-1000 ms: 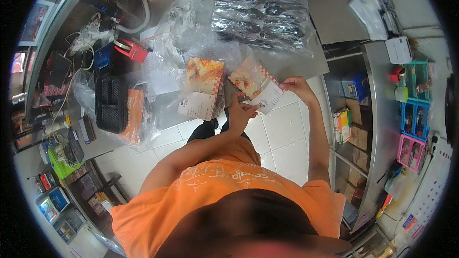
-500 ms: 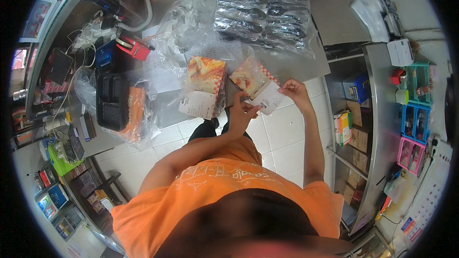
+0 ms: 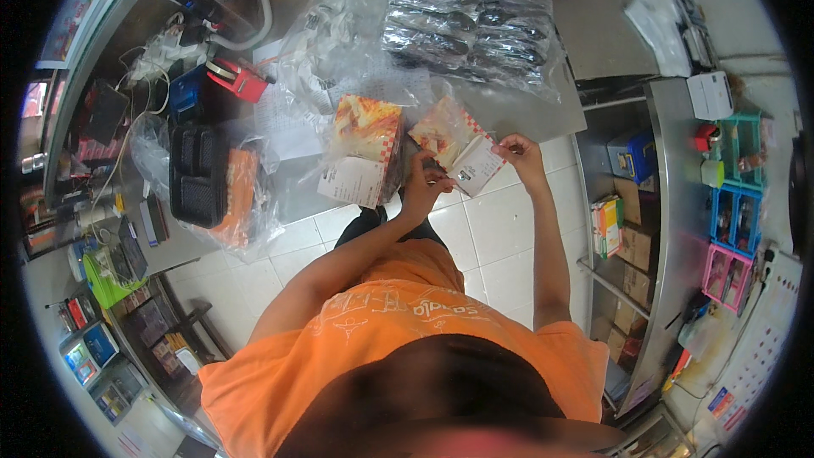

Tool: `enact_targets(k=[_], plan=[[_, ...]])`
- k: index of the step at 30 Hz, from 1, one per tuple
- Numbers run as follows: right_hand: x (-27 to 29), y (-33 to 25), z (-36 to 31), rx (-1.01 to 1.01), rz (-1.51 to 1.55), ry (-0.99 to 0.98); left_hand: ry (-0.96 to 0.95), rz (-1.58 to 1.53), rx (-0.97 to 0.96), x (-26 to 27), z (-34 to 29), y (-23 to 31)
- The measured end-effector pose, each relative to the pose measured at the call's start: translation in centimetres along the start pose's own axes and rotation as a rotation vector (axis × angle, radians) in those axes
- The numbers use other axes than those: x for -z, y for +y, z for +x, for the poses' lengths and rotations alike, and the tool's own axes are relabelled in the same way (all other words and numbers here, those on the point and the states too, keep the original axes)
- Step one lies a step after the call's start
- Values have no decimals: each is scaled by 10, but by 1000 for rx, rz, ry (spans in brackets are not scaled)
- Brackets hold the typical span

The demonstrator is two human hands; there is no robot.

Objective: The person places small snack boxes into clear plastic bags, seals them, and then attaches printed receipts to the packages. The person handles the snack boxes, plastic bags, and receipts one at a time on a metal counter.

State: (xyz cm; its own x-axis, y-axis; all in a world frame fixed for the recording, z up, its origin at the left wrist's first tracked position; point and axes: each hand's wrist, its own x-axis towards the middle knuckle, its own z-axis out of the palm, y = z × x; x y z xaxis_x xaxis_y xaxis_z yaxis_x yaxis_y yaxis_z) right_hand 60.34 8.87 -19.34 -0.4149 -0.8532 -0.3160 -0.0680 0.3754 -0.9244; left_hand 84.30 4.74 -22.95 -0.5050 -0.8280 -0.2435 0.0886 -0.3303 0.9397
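Note:
A white printed paper slip [image 3: 478, 170], like a receipt, lies against the near side of a food-picture package [image 3: 444, 129] with a red-checked edge. My right hand [image 3: 520, 159] pinches the slip's right corner. My left hand [image 3: 426, 185] is closed at the slip's lower left edge, fingertips pressed together on it. Just to the left stands a similar food-picture package [image 3: 368, 123] with clear plastic around it. Across its near part is another white slip [image 3: 351, 180]. Both packages sit at the near edge of the metal table [image 3: 509, 114].
Bagged black plastic cutlery [image 3: 466, 21] lies at the back, beside crumpled clear bags [image 3: 326, 42]. A red tape dispenser [image 3: 237, 79] and black compartment trays [image 3: 199, 176] are on the left. A metal shelf unit [image 3: 678, 203] stands right, past the tiled floor [image 3: 500, 237].
The slip between my hands has turned and come closer against the right package. My left hand has shifted slightly left, and my right hand slightly left and up.

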Motion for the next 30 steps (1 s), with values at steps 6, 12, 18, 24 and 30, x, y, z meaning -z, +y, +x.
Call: enact_targets(k=[6, 12, 18, 24, 30], plan=[[2, -3, 4, 20, 72, -96, -139, 259, -161, 15, 13, -20], [5, -2, 7, -11, 53, -101, -91, 624, -19, 14, 16, -8], [9, -3, 9, -1, 57, -86, 41, 804, -167, 13, 1, 15], [15, 0, 8, -10, 70, -98, -719, 1167, -876, 7, -9, 49], [19, 12, 17, -96, 187, -131, -449, 1355, -953, -43, 46, 44]])
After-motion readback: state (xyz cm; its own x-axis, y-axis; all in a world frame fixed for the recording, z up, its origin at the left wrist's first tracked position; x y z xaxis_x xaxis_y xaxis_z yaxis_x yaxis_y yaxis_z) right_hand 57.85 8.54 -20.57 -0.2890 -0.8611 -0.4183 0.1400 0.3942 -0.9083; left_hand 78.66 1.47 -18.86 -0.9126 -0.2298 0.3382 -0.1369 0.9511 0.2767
